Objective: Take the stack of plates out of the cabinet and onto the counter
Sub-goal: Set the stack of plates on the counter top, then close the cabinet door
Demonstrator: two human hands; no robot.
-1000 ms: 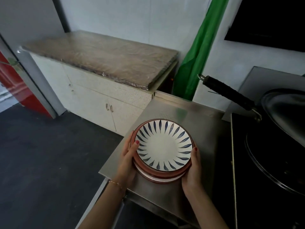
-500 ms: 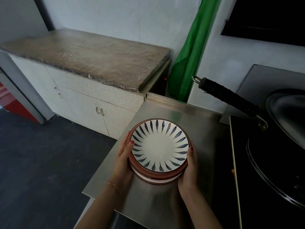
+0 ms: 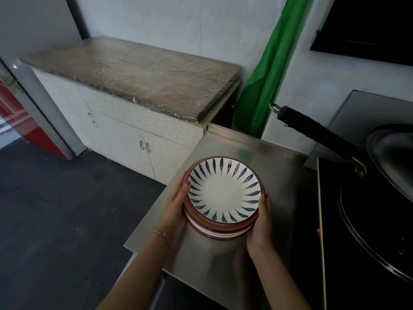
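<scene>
A stack of plates (image 3: 224, 193), white with blue leaf strokes and red-brown rims, is over the steel counter (image 3: 279, 175), near its left edge. Whether it rests on the metal or hovers just above it I cannot tell. My left hand (image 3: 176, 204) grips the stack's left side, thumb on the rim. My right hand (image 3: 260, 222) grips its right side the same way. A white cabinet (image 3: 125, 135) with shut doors stands to the left under a film-covered brown top.
A black wok (image 3: 380, 198) with a long black handle (image 3: 312, 128) and a lid sits on the dark stove at the right. A green cloth (image 3: 261, 81) hangs in the corner behind the counter. Dark floor lies to the left.
Both hands have kept their hold on the stack over the counter's left part. The view has shifted a little; the stack sits about where it was.
</scene>
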